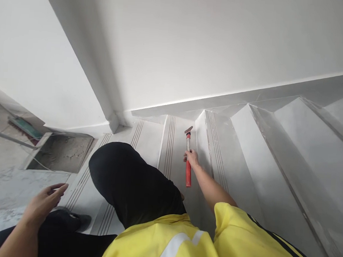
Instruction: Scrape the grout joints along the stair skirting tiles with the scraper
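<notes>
My right hand [191,157] is wrapped round the handle of a scraper [188,176]. This tool has a red grip, a pale worn shaft and a short angled blade at its far end. It lies over a grey stair tread [180,144], close to the foot of a riser; whether the blade touches the stone I cannot tell. On the left, my left hand [46,199] hangs above my leg near a dark shoe, holding nothing, with its fingers loosely stretched and thumb apart.
Grey steps [262,165] with grooved edges rise to the right along a white wall [217,42] and its skirting. At left are a dusty dustpan [67,153] and a green broom head [26,127] with long handles. My bent black-trousered knee [122,172] covers several lower steps.
</notes>
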The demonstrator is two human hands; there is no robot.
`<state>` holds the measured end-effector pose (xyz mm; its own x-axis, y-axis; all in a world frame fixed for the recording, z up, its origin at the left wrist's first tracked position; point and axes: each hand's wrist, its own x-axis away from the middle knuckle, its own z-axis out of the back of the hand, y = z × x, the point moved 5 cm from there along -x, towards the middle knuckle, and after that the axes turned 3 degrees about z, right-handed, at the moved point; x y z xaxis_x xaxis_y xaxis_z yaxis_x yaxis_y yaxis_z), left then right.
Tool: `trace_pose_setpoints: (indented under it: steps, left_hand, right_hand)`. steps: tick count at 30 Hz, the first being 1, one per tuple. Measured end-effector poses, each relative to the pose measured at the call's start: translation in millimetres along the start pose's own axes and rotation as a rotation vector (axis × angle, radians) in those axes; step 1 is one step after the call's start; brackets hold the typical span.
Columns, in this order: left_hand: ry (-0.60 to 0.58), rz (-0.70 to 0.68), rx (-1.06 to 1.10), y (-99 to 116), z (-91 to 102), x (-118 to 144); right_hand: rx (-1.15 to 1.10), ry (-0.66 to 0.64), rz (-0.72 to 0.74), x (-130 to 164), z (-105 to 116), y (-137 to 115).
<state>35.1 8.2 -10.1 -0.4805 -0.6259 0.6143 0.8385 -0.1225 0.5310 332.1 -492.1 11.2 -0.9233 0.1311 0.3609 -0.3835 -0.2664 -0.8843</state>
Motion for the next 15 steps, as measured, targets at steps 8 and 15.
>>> trace_pose_setpoints:
  steps: [8,15]
  left_hand:
    - [0.009,-0.006,0.004,-1.2,2.1,4.5]
    - [0.005,-0.036,-0.086,7.0,-0.2,8.7]
  right_hand:
    - [0.063,0.129,0.143,-74.5,-1.0,-53.8]
    - [0.115,0.229,0.232,-124.0,21.1,-77.6]
